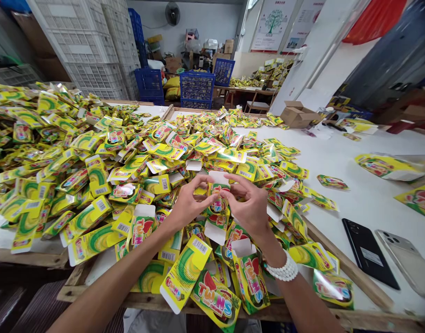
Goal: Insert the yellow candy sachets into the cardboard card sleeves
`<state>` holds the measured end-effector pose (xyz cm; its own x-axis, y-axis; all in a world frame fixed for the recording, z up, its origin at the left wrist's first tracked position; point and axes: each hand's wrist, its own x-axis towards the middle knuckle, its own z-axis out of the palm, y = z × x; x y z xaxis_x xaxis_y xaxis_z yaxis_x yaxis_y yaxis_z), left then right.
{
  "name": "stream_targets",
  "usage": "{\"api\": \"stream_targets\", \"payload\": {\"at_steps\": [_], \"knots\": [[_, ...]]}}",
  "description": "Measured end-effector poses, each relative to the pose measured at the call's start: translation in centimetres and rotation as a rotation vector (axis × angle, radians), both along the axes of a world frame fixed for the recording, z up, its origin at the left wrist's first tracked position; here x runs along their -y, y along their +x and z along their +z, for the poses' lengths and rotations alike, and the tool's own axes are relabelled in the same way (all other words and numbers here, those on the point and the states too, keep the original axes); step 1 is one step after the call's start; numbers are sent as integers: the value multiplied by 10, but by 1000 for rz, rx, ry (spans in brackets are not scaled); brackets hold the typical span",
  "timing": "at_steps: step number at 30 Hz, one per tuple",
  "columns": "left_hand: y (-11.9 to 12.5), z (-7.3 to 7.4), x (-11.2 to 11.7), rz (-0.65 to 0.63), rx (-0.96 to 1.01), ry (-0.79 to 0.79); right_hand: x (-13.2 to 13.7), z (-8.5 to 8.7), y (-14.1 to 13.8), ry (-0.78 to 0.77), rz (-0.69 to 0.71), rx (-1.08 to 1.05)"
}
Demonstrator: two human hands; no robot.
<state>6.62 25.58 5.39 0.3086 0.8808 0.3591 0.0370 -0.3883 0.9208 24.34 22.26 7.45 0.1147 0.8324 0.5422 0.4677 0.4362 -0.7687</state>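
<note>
Between both hands, over the heap, is a small yellow, green and red printed carton (218,198) with its white end flap standing up at the top. My left hand (191,200) pinches its left side, thumb on the front face. My right hand (247,203) grips the right side, thumb on the front and a finger at the flap; a white beaded bracelet is on that wrist. Many like cartons lie around and beneath my hands. A yellow carton with a barcode (188,270) and a TWINS carton (215,298) lie at the table's front edge.
A large heap of cartons (42,120) covers the left and middle of the white table. A wooden strip (351,270) runs at the right, beside a black phone (370,252) and a silver phone (407,261). White crates (84,46), blue crates (197,88) and a cardboard box (298,114) stand farther back.
</note>
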Motion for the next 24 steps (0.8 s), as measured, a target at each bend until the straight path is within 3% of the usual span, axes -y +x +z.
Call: {"api": "stream_targets", "payload": {"at_steps": [12,15,19,22,24], "knots": [[-1,-6,-5,-112,55,-61,-2,-4,-1,38,-68,15],[4,-6,2,-126,-50,14,2,-3,-5,88,-145,6],[7,-8,11,28,-319,209,8,-1,-12,161,-190,80],[7,-9,12,122,-409,214,12,3,-14,97,-103,67],[6,-8,12,145,-431,221,13,6,-12,39,-59,-51]]}}
